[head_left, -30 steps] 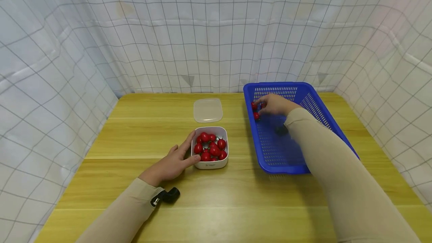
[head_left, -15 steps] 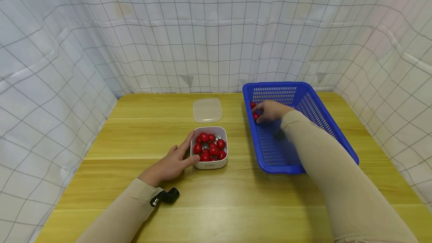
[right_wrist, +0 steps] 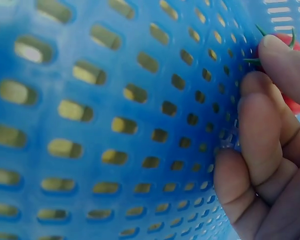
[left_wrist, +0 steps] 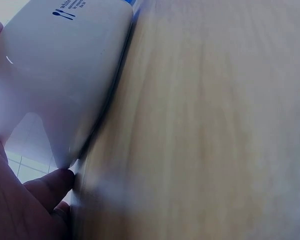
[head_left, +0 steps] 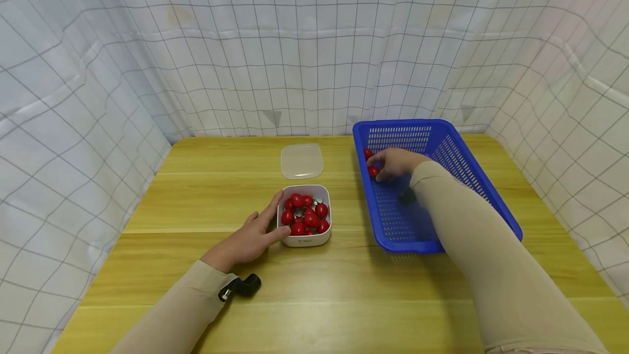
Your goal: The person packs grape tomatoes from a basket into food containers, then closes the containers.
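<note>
My left hand (head_left: 252,241) rests against the left side of a small white square container (head_left: 306,241), fingers nearly straight and thumb at its front corner. Inside the container are several red cherry tomatoes (head_left: 312,219). The left wrist view shows the container's smooth wall (left_wrist: 55,65) with fingers at its lower corner. My right hand (head_left: 396,163) reaches into a blue plastic basket (head_left: 366,201). Between its thumb and fingers, by the basket's left wall, it pinches a cherry tomato (head_left: 373,172) with a green stem. Another cherry tomato (head_left: 368,153) lies just behind, partly covered by the fingers.
A translucent square lid (head_left: 302,161) lies on the wooden table (head_left: 304,299) behind the container. The basket's raised slotted walls surround the right hand. White gridded curtains (head_left: 314,48) enclose the table at the back and sides.
My right hand has come down and slightly left in the basket and closed its thumb and fingers on a cherry tomato. The left hand and container have stayed put.
</note>
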The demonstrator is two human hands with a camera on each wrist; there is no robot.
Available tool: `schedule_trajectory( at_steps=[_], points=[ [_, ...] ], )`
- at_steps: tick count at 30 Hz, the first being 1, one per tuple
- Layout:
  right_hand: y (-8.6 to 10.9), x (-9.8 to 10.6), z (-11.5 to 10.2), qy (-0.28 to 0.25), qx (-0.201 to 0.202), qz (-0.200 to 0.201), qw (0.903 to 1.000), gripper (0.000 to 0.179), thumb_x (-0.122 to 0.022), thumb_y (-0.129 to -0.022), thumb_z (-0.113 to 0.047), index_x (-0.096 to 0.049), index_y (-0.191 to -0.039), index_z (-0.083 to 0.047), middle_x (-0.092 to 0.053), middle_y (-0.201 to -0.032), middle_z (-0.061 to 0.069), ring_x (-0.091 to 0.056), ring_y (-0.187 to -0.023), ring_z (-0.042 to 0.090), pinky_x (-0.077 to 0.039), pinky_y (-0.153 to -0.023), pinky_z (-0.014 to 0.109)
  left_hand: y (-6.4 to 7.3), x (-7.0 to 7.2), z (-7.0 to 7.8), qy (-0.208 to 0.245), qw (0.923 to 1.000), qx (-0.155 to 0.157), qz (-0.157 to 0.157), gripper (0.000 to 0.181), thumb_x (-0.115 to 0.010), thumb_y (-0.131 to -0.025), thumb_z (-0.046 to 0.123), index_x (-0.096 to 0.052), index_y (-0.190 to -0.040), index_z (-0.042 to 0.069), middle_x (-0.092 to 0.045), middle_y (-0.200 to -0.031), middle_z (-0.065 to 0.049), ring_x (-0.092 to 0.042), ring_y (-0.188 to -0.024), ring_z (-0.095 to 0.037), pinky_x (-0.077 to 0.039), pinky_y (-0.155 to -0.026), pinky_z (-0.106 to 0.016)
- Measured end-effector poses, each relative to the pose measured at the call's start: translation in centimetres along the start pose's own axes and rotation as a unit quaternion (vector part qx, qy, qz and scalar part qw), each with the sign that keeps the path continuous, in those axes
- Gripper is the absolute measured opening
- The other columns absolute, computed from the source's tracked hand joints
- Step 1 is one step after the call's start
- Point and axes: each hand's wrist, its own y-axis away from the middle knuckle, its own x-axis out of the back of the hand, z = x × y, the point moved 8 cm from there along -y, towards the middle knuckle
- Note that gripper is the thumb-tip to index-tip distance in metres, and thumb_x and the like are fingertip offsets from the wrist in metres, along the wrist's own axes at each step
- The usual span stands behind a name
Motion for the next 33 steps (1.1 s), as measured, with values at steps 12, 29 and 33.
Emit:
schedule_trajectory(
  at_steps=[12, 29, 33],
  points=[
    [0.4, -0.3, -0.1, -0.040, 0.010, -0.036, 0.9985, 0.054, -0.072, -0.095, -0.001, -0.060, -0.147, -0.005, -0.068, -0.102, 0.013, -0.065, -0.084, 0.019, -0.057, -0.076, 0.027, 0.2, 0.0, 0.0, 0.006, 1.0000, 0.005, 0.002, 0.090, -0.053, -0.107, 0.055, 0.006, -0.170, 0.033, -0.002, -0.179, -0.006, 0.011, -0.161, -0.052, 0.009, -0.126, -0.071],
    [2.6, 3.4, -1.7, -0.053, 0.042, 0.031, 0.9972, 0.049, -0.076, -0.091, -0.010, -0.068, -0.138, -0.018, -0.067, -0.100, 0.009, -0.061, -0.088, 0.024, -0.051, -0.076, 0.035, 0.1, -0.1, 0.1, 0.009, 0.9999, -0.006, 0.000, 0.091, -0.055, -0.106, 0.056, 0.006, -0.170, 0.035, -0.004, -0.179, -0.008, -0.001, -0.163, -0.048, 0.011, -0.126, -0.070],
    [3.9, 4.9, -3.7, -0.065, 0.074, 0.037, 0.9944, 0.047, -0.074, -0.095, -0.010, -0.064, -0.141, -0.015, -0.069, -0.091, 0.008, -0.063, -0.083, 0.024, -0.049, -0.078, 0.037, 0.0, 0.1, 0.1, 0.005, 0.9999, -0.012, 0.001, 0.091, -0.054, -0.106, 0.057, 0.006, -0.170, 0.033, -0.005, -0.179, -0.007, -0.005, -0.164, -0.045, 0.013, -0.127, -0.066]
  ],
)
